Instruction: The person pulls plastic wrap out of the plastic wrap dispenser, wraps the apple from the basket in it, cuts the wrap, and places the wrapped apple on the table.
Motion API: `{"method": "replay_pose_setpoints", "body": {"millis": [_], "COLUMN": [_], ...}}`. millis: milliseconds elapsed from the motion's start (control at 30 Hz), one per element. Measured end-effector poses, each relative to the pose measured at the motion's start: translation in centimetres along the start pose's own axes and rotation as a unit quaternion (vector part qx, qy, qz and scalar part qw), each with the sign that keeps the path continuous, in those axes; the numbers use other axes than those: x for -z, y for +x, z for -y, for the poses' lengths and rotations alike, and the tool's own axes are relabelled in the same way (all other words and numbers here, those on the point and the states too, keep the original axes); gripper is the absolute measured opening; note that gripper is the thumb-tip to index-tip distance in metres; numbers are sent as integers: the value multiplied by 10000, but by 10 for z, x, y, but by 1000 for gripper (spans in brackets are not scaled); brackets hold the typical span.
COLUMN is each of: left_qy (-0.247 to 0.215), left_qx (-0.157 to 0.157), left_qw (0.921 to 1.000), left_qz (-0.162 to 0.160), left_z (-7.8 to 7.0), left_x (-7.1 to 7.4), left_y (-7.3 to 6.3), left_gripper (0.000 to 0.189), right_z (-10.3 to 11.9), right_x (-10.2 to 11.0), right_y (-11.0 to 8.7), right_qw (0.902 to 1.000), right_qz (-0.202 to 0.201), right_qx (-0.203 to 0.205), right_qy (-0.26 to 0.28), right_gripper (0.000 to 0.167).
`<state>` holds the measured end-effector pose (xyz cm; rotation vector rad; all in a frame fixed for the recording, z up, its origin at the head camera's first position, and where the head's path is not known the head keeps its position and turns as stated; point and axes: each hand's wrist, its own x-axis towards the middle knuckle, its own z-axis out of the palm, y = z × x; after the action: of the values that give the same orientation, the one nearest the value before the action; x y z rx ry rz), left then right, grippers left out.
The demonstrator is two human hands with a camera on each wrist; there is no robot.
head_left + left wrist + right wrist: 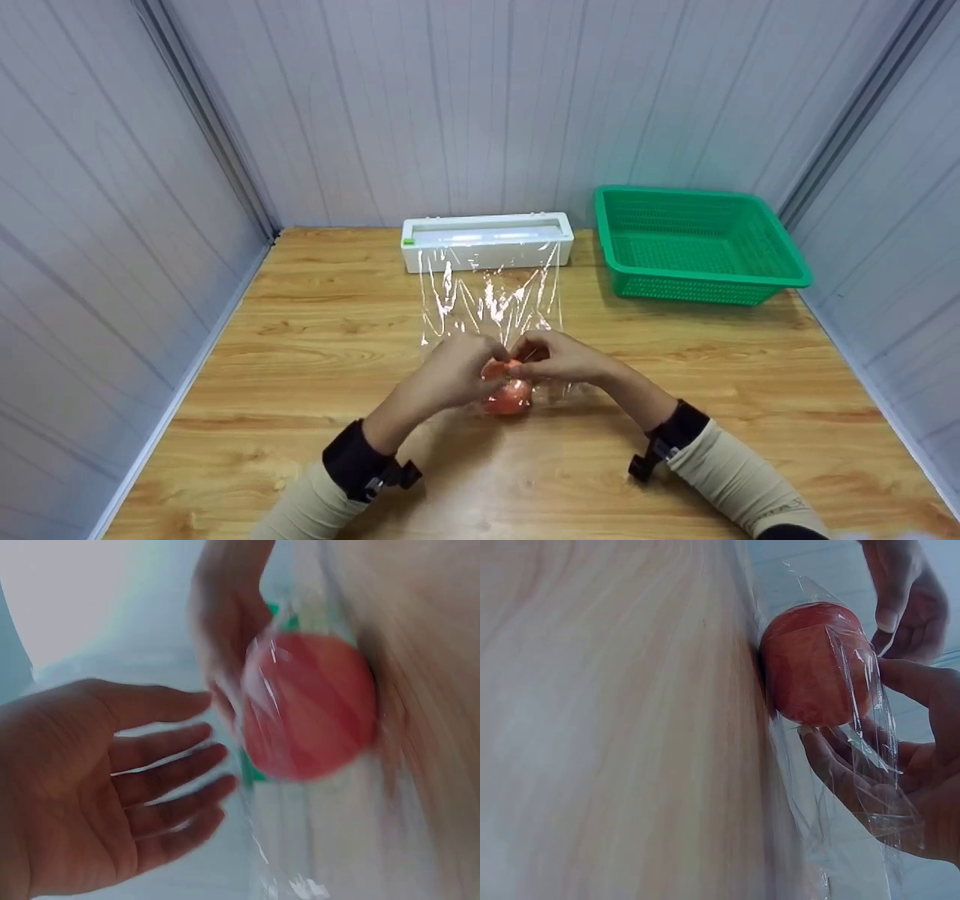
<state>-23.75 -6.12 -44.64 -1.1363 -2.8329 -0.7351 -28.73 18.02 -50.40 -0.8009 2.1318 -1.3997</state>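
Left hand point(459, 369): fingers loosely extended, fairly wide, just beside the fruit. Right hand point(566, 360): thumb and fingers curled about the film-covered fruit point(510, 399). Fruit red, on the table point(300, 390) between both hands, clear film point(491, 296) over it. Film runs ahead of the hands to a white dispenser point(487, 259). Green basket point(705, 278) ahead and right of right hand, well apart.

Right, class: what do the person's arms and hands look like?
The left hand and right hand are ungloved. Black wrist bands carry small black attachments; beige fabric sleeves cover the forearms, the right one showing faint dark lettering.
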Motion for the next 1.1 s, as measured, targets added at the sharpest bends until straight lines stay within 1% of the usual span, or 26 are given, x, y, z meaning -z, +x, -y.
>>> {"method": "replay_pose_setpoints", "body": {"millis": [67, 167, 233, 267, 333, 400, 500, 533, 600, 667, 733, 867, 967, 1033, 1100], "left_qy": [555, 1180, 1391, 1510, 1691, 1942, 2285, 2427, 2583, 2715, 2801, 2663, 2555, 2554, 2549], "left_qx": [-28, 54, 141, 172, 224, 223, 74, -8, -164, -234, -240, -157, -50, 40, 68], "left_qw": [9985, 9929, 9901, 9882, 9851, 9803, 9731, 9697, 9657, 9620, 9594, 9632, 9663, 9665, 9667], "left_qz": [6, 107, 143, 172, 216, 278, 294, 272, 210, 185, 213, 316, 306, 256, 208], "left_z": [-11, -23, -27, -28, -30, -30, -29, -29, -27, -26, -25, -25, -28, -31, -34], "left_x": [-2, -5, -8, -9, -11, -13, -17, -18, -19, -20, -19, -16, -14, -12, -10], "left_y": [-4, -8, -10, -11, -12, -13, -14, -14, -14, -14, -14, -14, -14, -15, -18], "left_gripper": [6, 27, 33, 37, 35, 32, 29, 29, 31, 34, 39, 47, 55, 58, 54], "right_z": [0, -1, -1, -1, -2, -2, -1, -1, 0, 0, -1, -3, -4, -4, -3], "right_x": [0, 0, 0, 0, 0, 0, 1, 1, 1, 1, 2, 2, 1, 0, -1], "right_y": [1, 2, 2, 2, 2, 2, 2, 3, 3, 3, 2, 2, 2, 3, 3], "right_qw": [10000, 9999, 10000, 10000, 10000, 9999, 9997, 9995, 9992, 9991, 9992, 9992, 9992, 9993, 9993], "right_qz": [15, -7, -2, -9, 2, -16, -99, -140, -199, -225, -225, -236, -254, -249, -245], "right_qx": [23, 29, 19, 19, -17, -84, -221, -253, -302, -300, -292, -307, -313, -280, -272], "right_qy": [-73, -126, -75, -38, 32, 52, -55, -112, -187, -196, -157, -48, -43, -73, -111], "right_gripper": [32, 31, 31, 30, 30, 31, 32, 33, 34, 36, 37, 37, 36, 36, 36]}}
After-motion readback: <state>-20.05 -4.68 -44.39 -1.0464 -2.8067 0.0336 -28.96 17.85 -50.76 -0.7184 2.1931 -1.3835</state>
